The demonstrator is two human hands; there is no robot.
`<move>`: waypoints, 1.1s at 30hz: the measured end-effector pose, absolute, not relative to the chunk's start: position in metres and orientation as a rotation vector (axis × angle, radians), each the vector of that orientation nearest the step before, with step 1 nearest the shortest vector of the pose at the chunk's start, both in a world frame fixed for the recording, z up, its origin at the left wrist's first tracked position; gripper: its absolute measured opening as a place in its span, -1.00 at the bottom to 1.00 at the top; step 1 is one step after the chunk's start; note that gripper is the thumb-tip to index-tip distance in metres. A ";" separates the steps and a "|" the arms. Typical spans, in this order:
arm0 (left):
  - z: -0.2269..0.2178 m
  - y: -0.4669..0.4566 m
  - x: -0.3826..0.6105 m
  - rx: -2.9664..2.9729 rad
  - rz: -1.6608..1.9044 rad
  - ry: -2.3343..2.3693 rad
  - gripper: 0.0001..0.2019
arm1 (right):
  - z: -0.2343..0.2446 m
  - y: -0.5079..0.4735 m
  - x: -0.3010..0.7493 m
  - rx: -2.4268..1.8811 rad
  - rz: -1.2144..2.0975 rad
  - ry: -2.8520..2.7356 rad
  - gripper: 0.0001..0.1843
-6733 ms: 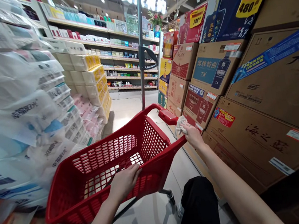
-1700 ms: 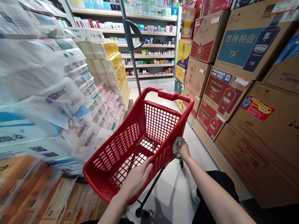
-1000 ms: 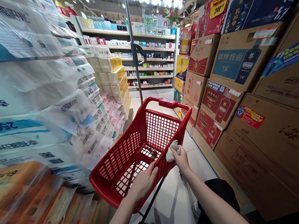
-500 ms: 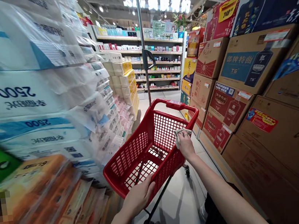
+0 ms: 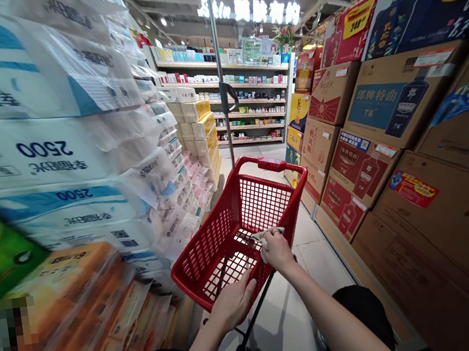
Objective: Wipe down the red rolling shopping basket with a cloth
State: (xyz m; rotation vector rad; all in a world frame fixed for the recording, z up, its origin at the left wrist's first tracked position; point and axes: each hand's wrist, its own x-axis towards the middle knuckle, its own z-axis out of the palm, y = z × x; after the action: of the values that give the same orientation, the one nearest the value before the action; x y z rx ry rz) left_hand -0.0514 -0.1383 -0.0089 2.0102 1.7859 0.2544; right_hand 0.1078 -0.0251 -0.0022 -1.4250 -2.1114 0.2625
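A red plastic shopping cart (image 5: 194, 261) with a grid-walled basket stands in front of me, slanted across the aisle. At its near side my left hand (image 5: 235, 302) grips the basket's rim, the fingers lying over the inside and the thumb outside. My right hand (image 5: 276, 250) is closed on a pale grey cloth (image 5: 264, 236), pressing it against the right-hand rim of the basket. Part of the cloth sticks out past the fingers. The palm sides of both hands are hidden.
Tall stacks of wrapped tissue packs (image 5: 49, 148) rise close on the left, with orange packs (image 5: 82, 299) below. Cardboard cartons (image 5: 381, 104) line the right. A metal pole (image 5: 215, 40) stands behind the cart, and stocked shelves (image 5: 250, 96) are farther back.
My right hand has slid the cloth along the right rim toward me, from the far part to nearer my left hand. The left hand still grips the near rim.
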 end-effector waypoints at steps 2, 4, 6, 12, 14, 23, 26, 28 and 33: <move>-0.006 -0.139 -0.048 2.016 0.257 1.795 -0.32 | -0.001 -0.033 0.104 -1.453 0.326 -2.113 -0.77; -0.005 -0.140 -0.044 2.020 0.261 1.808 -0.33 | -0.001 -0.040 0.101 -1.482 0.394 -2.117 -0.79; -0.006 -0.143 -0.041 2.017 0.262 1.816 -0.33 | -0.003 -0.046 0.099 -1.489 0.454 -2.119 -0.81; -0.007 -0.150 -0.054 2.047 0.287 1.779 -0.36 | -0.004 -0.054 0.100 -1.468 0.540 -2.107 -0.83; -0.008 -0.152 -0.067 2.162 0.280 1.728 -0.41 | -0.001 -0.050 0.104 -1.448 0.572 -2.117 -0.87; -0.028 -0.147 -0.085 2.475 -0.011 1.846 -0.32 | 0.003 -0.027 0.110 -1.495 0.476 -2.035 -0.85; -0.032 -0.141 -0.073 2.475 0.024 1.849 -0.34 | -0.003 -0.032 0.107 -1.494 0.394 -1.996 -0.81; -0.033 -0.138 -0.064 2.465 0.055 1.835 -0.35 | -0.006 -0.038 0.108 -1.470 0.387 -1.977 -0.80; -0.032 -0.136 -0.039 2.421 0.121 1.766 -0.38 | -0.012 -0.059 0.117 -1.405 0.418 -1.918 -0.78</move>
State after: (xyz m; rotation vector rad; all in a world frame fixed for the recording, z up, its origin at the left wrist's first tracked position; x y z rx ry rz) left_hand -0.0395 -0.1362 -0.0318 2.4209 1.7663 0.1205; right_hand 0.1170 -0.0589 -0.0117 -1.4051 -1.9182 0.4177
